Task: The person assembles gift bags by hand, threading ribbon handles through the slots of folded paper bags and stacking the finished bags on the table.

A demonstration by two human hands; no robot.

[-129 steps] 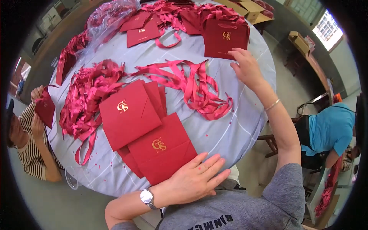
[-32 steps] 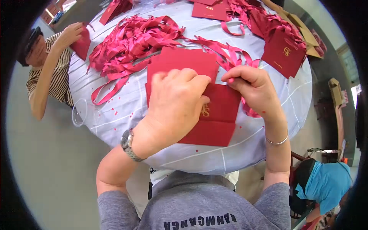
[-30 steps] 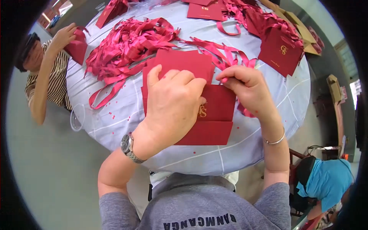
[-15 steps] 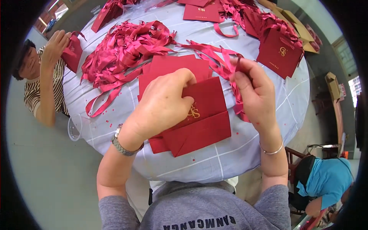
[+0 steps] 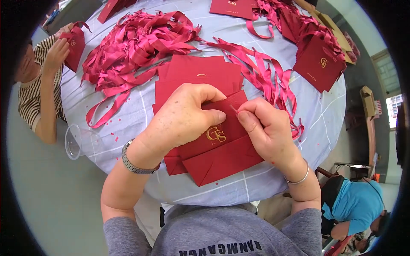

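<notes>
A flat red paper bag (image 5: 200, 147) with a gold emblem lies tilted in front of me, on top of a stack of similar red bags (image 5: 196, 66). My left hand (image 5: 183, 109) grips its upper edge, thumb on the front and fingers curled behind. At that same edge, my right hand (image 5: 267, 126) pinches the thin tip of a ribbon between thumb and forefinger, close to the left thumb. The rest of that ribbon is hidden by the hand. Several loose pink-red ribbons (image 5: 267, 79) lie just beyond my right hand.
A big heap of ribbons (image 5: 141, 47) covers the far left of the round, cloth-covered table (image 5: 226, 192). Finished-looking bags with ribbons (image 5: 318, 64) stand far right. A clear plastic cup (image 5: 73, 143) is at the left edge. A person in stripes (image 5: 49, 64) handles a bag; another wears blue (image 5: 356, 200).
My right hand has moved left from the loose ribbons to the bag's top edge, bringing the ribbon tip along. My left hand still grips the bag. The person opposite has lowered a hand.
</notes>
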